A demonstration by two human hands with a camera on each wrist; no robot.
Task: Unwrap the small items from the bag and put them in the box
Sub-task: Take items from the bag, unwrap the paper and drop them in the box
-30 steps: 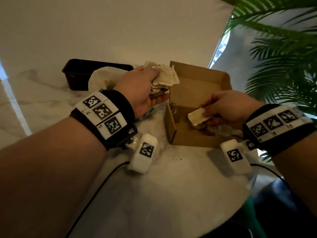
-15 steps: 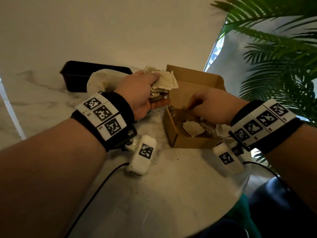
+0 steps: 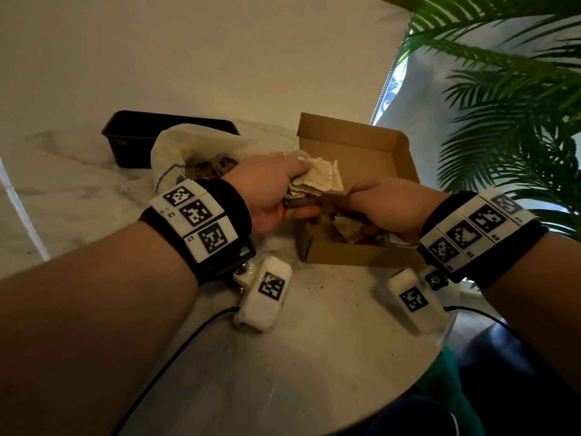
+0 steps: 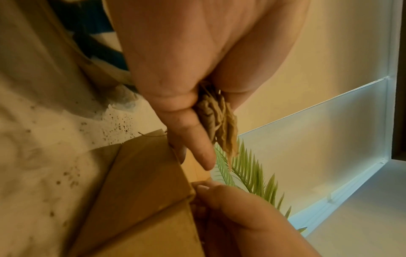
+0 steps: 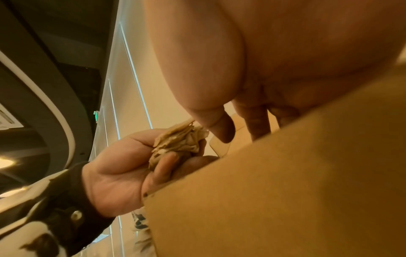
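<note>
From the head camera we see our left hand [image 3: 270, 190] gripping a crumpled paper-wrapped bundle [image 3: 314, 180] just beside the near-left corner of the open cardboard box [image 3: 355, 146]. Our right hand [image 3: 393, 206] reaches over the box, fingers bent down toward the crumpled wrappers [image 3: 349, 229] inside; whether it holds anything we cannot tell. The white bag [image 3: 176, 152] sits behind our left wrist, in front of a black tray [image 3: 125, 136], on the marble table [image 3: 298, 357].

From the left wrist, our thumb and fingers clamp the bundle [image 4: 219, 120] above the box edge [image 4: 149, 173].

From the right wrist, our left hand [image 5: 116, 173] cups the bundle [image 5: 178, 142]; our right fingers [image 5: 222, 128] hang loosely curled beside it, over the box wall [image 5: 285, 191].
</note>
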